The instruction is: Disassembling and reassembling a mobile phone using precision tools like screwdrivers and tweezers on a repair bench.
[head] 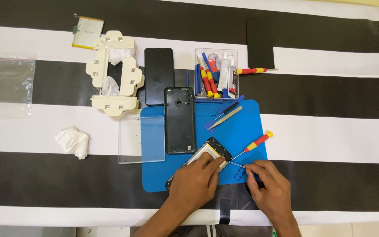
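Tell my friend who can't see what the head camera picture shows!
Two hands work on an opened phone on a blue mat: the left hand steadies it, the right hand holds a thin tool at its corner. A red-and-yellow screwdriver lies beside them.

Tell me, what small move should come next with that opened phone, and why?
Probably ease the thin tool in the right hand a little further in at the corner of the opened phone, while the left hand presses it onto the blue mat. The tip already sits at that corner, and the red-and-yellow screwdriver lies unused beside it.
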